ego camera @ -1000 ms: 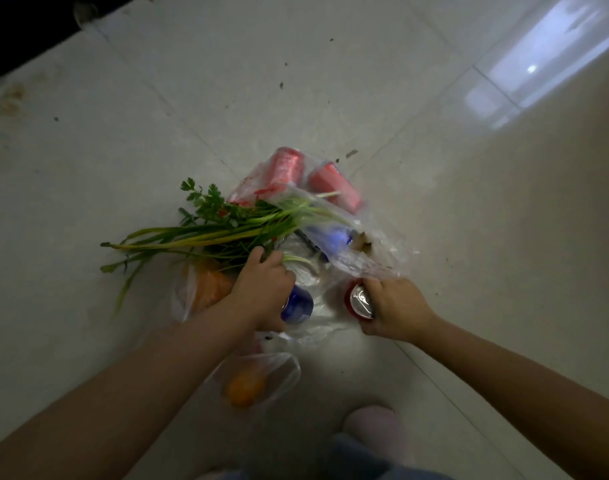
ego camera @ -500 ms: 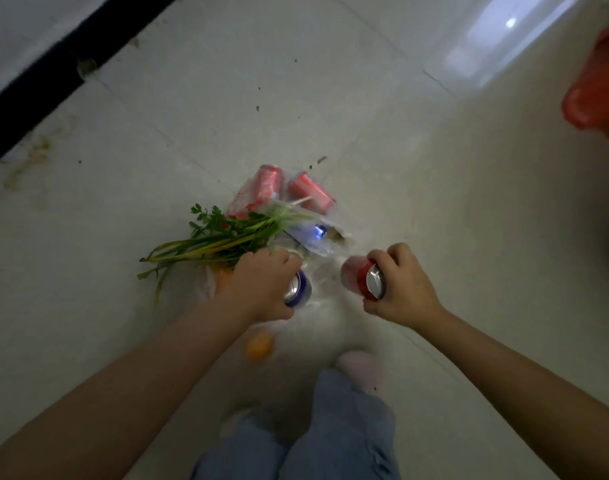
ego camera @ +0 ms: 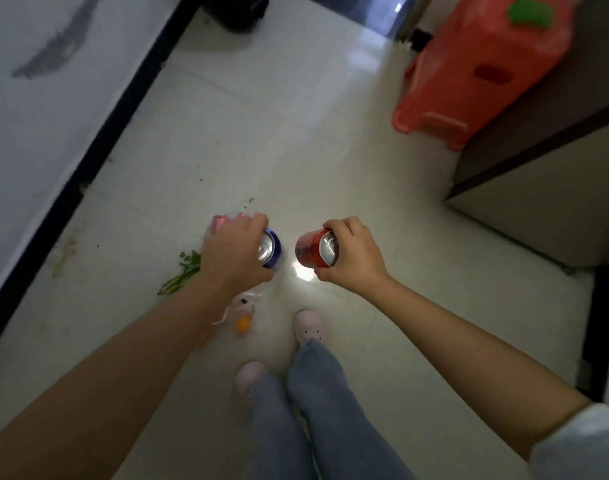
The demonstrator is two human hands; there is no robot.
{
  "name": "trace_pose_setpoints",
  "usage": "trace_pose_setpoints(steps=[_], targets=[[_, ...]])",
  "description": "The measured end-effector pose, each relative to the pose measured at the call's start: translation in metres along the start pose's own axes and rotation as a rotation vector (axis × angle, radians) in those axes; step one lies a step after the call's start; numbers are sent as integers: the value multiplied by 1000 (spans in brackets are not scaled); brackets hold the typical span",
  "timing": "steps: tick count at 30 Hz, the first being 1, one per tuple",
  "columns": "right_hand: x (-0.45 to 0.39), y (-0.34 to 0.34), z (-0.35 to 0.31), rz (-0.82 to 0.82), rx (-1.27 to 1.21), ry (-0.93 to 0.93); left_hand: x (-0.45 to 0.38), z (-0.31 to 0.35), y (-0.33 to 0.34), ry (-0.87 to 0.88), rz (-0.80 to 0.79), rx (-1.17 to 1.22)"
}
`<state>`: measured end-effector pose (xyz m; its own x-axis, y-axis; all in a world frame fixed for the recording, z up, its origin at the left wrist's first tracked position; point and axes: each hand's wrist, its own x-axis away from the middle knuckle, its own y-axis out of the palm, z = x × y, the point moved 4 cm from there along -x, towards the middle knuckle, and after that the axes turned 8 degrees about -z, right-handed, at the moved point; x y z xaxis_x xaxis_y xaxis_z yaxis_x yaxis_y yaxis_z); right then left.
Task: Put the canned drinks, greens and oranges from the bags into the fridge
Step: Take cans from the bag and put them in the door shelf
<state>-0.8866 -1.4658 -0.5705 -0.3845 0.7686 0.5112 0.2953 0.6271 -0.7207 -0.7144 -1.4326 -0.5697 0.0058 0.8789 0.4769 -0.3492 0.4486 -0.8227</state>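
A can in each grip.
Left hand (ego camera: 234, 251) clasped a blue can (ego camera: 272, 249), right hand (ego camera: 353, 259) a red can (ego camera: 308, 251), mid-frame; an orange (ego camera: 242, 323) lay bagged on the floor.

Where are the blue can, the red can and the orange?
blue can (ego camera: 274, 251): head view, on its blue side beside the silver top, held by the left hand.
red can (ego camera: 308, 249): head view, on its red side wall, held by the right hand.
orange (ego camera: 242, 323): head view, on the fruit's middle, on the floor.
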Motion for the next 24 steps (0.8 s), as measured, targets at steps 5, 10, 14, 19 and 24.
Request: trace_pose_setpoints(steps=[5,10,14,19,24], targets=[[66,-86,-4,199,-28,26,26,74,-73,109,58,-99],[172,-144,22,472,-164,179,63,167,-122,304,98,-160],[272,-180,54,671,-289,297,104,256,-137,509,92,-186],[384,-221,108,894,-340,400,152,377,-141,756,110,-261],[484,-271,174,1127,-394,419,189,504,-135,925,148,-217]])
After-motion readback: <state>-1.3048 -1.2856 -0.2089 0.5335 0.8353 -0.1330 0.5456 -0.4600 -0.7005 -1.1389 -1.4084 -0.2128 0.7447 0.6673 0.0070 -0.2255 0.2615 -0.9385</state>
